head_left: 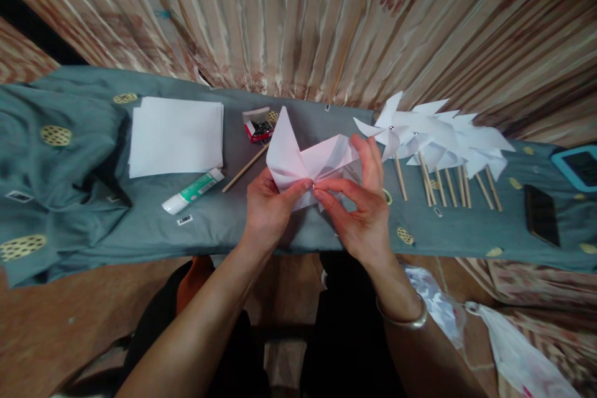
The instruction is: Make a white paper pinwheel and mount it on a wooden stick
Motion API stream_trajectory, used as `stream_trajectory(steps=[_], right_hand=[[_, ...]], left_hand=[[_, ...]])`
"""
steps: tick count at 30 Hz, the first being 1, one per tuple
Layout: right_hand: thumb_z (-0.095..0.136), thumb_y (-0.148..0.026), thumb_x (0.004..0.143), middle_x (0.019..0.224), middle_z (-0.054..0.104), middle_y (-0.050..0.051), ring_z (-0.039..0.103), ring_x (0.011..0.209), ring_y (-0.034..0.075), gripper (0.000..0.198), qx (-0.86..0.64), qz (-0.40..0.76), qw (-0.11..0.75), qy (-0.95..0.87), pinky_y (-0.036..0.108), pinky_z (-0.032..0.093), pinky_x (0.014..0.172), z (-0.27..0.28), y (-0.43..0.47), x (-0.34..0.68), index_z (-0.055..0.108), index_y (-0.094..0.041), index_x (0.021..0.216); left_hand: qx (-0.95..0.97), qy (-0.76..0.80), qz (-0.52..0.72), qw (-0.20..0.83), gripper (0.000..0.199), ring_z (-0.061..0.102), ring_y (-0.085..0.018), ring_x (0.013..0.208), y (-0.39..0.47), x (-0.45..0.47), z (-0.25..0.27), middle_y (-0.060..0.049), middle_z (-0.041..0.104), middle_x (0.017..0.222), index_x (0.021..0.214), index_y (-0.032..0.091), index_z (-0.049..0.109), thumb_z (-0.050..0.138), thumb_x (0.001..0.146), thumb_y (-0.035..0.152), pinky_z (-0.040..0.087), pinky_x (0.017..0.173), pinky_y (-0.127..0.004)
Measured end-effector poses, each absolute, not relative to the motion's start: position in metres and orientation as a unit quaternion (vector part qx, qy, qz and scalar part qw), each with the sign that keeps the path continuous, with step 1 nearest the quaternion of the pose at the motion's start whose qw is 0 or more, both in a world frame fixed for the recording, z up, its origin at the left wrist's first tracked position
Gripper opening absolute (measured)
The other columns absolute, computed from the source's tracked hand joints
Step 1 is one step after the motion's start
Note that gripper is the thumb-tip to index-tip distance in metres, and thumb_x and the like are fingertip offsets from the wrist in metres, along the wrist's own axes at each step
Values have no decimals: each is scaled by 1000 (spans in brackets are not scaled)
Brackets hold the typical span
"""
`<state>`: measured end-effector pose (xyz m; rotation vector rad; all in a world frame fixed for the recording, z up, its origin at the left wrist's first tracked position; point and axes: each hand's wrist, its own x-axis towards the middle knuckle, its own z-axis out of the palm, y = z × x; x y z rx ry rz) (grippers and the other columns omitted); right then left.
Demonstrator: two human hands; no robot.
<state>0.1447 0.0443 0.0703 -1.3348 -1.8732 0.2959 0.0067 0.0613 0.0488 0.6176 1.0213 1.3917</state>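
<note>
Two hands are at work on one white paper pinwheel point(285, 152), held up over the middle of the cloth-covered desk point(224, 224). The left hand point(270, 205) has a tight grip, with the paper pinched by its thumb near the middle. The right hand point(366, 211) has a narrow grip too: thumb and pointing finger pinch one tiny shiny pin point(314, 186) at the pinwheel's middle. One bracelet point(415, 320) is on the right wrist.

To the left are one stack of white paper point(177, 137), one glue stick point(192, 191), one loose wooden stick point(245, 168) and one small red and white box point(258, 129), open, with dark bits inside. To the right is one pile of pinwheels point(452, 130) on sticks. I see about nine sticks, but the papers overlap, so I cannot count for sure. One dark phone point(541, 214) lies past them.

The loose stick's top end hides behind the paper, and so do some left fingers. A blue-edged thing point(578, 168) is cut off at the right side. A pale green ring point(387, 197) is partly hidden by the right hand.

The glue stick's green label has white letters, too blurry to read. The little white patches point(185, 219) on the cloth have marks I cannot read either.
</note>
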Motion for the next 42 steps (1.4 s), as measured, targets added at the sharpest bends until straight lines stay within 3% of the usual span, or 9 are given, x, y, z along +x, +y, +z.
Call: stream_trajectory(steps=[23,42], right_hand=[[64,-28,87,154,35,-3,20,148,24,8,-524,147,401,-737,51,14,122,67,45,147,72,-25,85],[67,-36,84,151,41,1,25,146,26,12,-548,233,406,-693,55,20,118,65,48,149,72,-24,83]], left_hand=[[270,450,590,613,29,62,-13,67,60,7,47,-1,73,78,80,16,71,83,54,21,49,68,-25],[288,430,571,637,41,66,-17,73,58,1,49,-3,75,83,85,16,72,90,48,24,53,72,-29]])
